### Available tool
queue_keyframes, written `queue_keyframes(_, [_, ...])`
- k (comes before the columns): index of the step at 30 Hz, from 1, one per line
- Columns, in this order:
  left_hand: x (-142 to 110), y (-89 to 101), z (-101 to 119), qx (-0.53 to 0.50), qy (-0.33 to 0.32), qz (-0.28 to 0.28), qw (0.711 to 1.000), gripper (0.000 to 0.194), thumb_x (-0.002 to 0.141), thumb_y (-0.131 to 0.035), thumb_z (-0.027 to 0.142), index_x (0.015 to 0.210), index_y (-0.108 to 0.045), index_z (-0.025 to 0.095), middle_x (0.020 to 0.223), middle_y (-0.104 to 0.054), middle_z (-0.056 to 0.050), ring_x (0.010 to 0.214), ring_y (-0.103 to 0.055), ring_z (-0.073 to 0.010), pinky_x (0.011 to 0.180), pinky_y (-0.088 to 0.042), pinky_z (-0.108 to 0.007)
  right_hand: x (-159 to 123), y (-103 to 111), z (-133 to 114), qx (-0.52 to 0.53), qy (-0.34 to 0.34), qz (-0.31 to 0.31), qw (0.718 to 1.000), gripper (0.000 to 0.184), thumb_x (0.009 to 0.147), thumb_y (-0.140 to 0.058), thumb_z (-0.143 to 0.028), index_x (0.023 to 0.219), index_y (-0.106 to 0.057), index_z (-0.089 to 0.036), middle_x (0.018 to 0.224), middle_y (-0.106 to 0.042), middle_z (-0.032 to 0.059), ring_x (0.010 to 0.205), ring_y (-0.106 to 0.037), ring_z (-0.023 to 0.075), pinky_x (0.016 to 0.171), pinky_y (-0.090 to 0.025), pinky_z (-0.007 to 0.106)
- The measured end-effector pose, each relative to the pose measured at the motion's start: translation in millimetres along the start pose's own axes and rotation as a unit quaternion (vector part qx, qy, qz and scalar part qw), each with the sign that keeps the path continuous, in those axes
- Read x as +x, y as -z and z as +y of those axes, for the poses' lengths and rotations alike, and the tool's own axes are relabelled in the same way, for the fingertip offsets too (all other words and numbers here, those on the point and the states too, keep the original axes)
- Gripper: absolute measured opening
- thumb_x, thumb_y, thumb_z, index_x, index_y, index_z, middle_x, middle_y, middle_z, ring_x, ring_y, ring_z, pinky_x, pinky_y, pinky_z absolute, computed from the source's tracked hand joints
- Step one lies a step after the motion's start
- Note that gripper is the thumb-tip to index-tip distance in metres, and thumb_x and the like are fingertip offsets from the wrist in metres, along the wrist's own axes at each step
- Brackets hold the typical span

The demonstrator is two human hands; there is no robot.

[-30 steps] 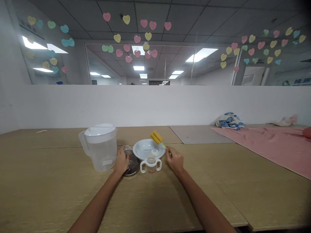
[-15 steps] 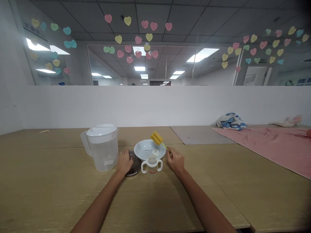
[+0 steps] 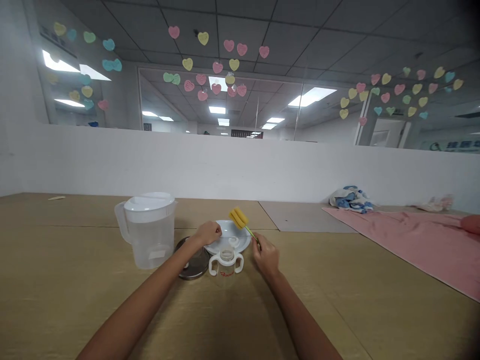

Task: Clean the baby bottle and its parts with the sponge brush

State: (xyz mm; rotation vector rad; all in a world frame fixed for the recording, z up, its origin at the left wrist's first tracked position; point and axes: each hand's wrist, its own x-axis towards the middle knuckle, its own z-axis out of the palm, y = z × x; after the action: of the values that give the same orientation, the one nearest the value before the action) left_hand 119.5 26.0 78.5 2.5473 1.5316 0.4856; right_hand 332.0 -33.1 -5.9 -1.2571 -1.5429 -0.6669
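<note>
Yellow sponge bottle brush [image 3: 239,218], handle in right hand's [image 3: 265,256] narrow grip, over white plate [image 3: 235,245], left hand [image 3: 208,233] curled at its rim

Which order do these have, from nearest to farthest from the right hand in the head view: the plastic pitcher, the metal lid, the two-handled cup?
1. Two-handled cup, just left of the right hand.
2. Metal lid, further left.
3. Plastic pitcher, farthest left.

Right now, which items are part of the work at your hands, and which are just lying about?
In play: right hand gripping sponge bottle brush; left hand at white plate; round lid; two-handled clear cup.
Lying about: plastic pitcher; pink cloth; blue-and-white cloth.
</note>
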Motion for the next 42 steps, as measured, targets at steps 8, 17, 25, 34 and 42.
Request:
queue_keyframes(8, [-25.6, 25.0, -47.3, 0.048, 0.092, 0.001, 0.995, 0.018, 0.071, -0.050, 0.021, 0.070, -0.067, 0.014, 0.073, -0.069, -0.008, 0.070, -0.062, -0.0178, 0.062, -0.042, -0.023, -0.3, -4.4, -0.7, 0.000, 0.011, -0.010, 1.000, 0.029, 0.088, -0.039, -0.023, 0.095, -0.066, -0.016, 0.080, -0.069, 0.0063, 0.066, -0.061, 0.0118, 0.060, -0.040, 0.019])
queue_keyframes(17, [-23.7, 19.0, -24.1, 0.010, 0.089, 0.111, 0.990, 0.034, 0.084, -0.033, 0.023, 0.101, -0.061, 0.015, 0.097, -0.066, -0.012, 0.086, -0.059, -0.0205, 0.070, -0.041, -0.028, -0.2, -4.1, -0.7, -0.010, 0.012, -0.008, 1.000, 0.028, 0.088, -0.040, -0.023, 0.094, -0.066, -0.016, 0.078, -0.069, 0.0047, 0.063, -0.061, 0.0113, 0.058, -0.040, 0.020])
queue_keyframes(25, [1.2, -24.4, 31.0, -0.091, -0.025, -0.047, 0.994, 0.010, 0.063, -0.059, 0.020, 0.062, -0.064, 0.012, 0.051, -0.056, 0.001, 0.049, -0.049, -0.0117, 0.049, -0.034, -0.023, 2.0, 3.6, -6.0, 0.005, 0.009, -0.009, 1.000, 0.028, 0.090, -0.039, -0.023, 0.096, -0.065, -0.015, 0.081, -0.070, 0.0063, 0.068, -0.062, 0.0126, 0.062, -0.041, 0.020])
queue_keyframes(34, [6.2, -9.5, 11.0, -0.182, -0.011, 0.042, 0.982, 0.026, 0.059, -0.062, 0.015, 0.085, -0.064, 0.011, 0.086, -0.066, -0.006, 0.073, -0.059, -0.0163, 0.066, -0.046, -0.025, 3.8, 3.0, -5.7, -0.018, 0.028, -0.006, 0.999, 0.029, 0.090, -0.038, -0.023, 0.095, -0.066, -0.016, 0.076, -0.069, 0.0053, 0.063, -0.061, 0.0116, 0.060, -0.039, 0.021])
queue_keyframes(42, [-12.2, 26.8, 0.6, -0.376, -0.030, 0.155, 0.913, 0.041, 0.079, -0.040, 0.037, 0.104, -0.060, 0.010, 0.103, -0.066, -0.011, 0.081, -0.062, -0.0162, 0.074, -0.050, -0.029, 3.3, 1.8, -8.3, -0.070, 0.087, -0.028, 0.993, 0.030, 0.090, -0.038, -0.021, 0.099, -0.067, -0.017, 0.064, -0.063, 0.0044, 0.057, -0.055, 0.0114, 0.056, -0.037, 0.023])
